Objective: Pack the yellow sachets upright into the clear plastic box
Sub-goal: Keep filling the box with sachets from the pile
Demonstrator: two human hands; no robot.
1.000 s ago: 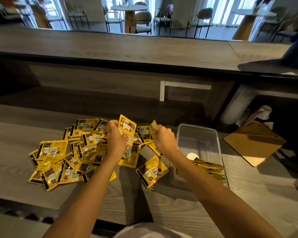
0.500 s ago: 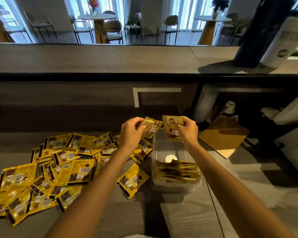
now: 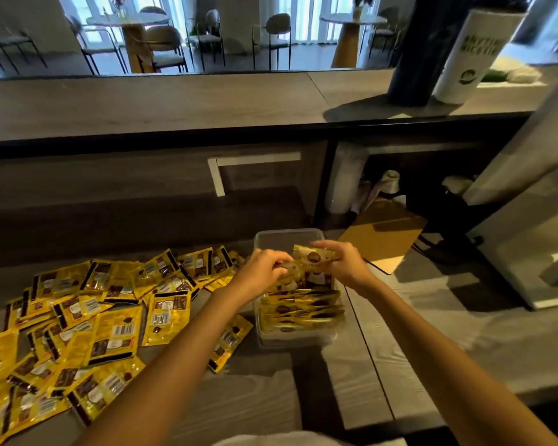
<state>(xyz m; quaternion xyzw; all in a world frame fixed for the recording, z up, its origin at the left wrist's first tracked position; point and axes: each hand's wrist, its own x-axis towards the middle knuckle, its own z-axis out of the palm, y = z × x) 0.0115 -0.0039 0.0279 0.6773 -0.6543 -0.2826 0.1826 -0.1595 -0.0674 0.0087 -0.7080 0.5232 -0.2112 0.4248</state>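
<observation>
Left hand and right hand each pinch a yellow foil sachet above the clear rectangular plastic box, near end holding upright sachets. Loose barcoded sachets lie left; wording unreadable.

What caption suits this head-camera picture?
Left hand and right hand hold sachets over the clear plastic box; a loose pile lies alongside.

The sachets are yellow with brown bands and white barcode patches; the box is clear, the counter apparently grey woodgrain.
</observation>
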